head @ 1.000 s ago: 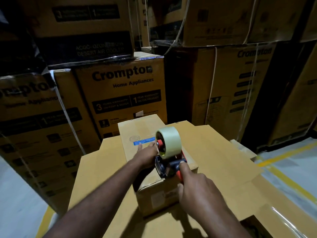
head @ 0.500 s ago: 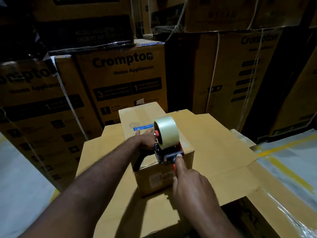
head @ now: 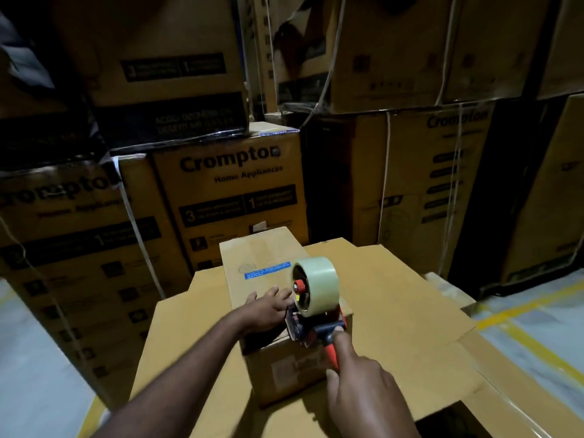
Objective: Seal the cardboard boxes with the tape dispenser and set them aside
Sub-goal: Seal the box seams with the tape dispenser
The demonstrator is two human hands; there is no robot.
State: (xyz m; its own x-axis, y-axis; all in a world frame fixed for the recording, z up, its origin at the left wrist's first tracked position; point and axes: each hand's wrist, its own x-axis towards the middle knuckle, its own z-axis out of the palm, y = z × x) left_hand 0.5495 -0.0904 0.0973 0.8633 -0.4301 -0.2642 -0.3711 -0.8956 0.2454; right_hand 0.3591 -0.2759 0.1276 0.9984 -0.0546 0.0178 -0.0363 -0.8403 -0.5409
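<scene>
A small brown cardboard box (head: 252, 257) sits on a broad flat carton (head: 410, 311). A red-handled tape dispenser (head: 313, 298) rests on its near end; printed cartons (head: 227, 184) stand behind.

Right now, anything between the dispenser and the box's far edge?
Nothing visible. Ahead of the dispenser the box top carries only a flat blue label. The left hand rests on the top just left of the dispenser, beside its line, not across it.

"Crompton — Home Appliances" stands on the far stacked carton (head: 234, 191), with "3" and "1" in black panels below; "Crompton" again on the right carton (head: 455, 172). Blue label (head: 268, 270) — unreadable.
</scene>
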